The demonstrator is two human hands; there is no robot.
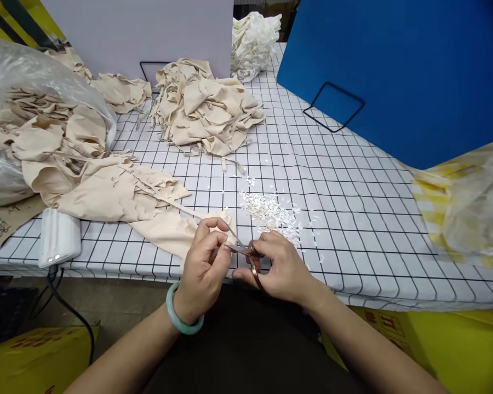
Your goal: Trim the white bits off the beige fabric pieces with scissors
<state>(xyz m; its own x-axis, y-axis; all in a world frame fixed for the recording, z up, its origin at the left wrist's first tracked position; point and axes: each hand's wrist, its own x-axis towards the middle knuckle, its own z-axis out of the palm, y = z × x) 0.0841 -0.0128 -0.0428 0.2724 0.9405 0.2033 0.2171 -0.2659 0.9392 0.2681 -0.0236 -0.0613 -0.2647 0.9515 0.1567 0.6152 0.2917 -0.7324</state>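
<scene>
Two bare forearms without sleeves, a pale green bangle (179, 316) round the wrist of the left hand (203, 271), nothing worn on the right hand (285, 268), dark clothing below.

Head camera looks forward and down, close over the checked table (353, 180).

At the table's (353, 208) near edge, the left hand (203, 271) pinches a beige fabric piece (168, 230) while the right hand (285, 268) grips small scissors (248, 254), blades pointing at the fabric. White snippets (271, 213) lie just beyond the hands. A fabric pile (205, 109) sits farther back, a plastic bag (36, 115) of pieces at left.
</scene>
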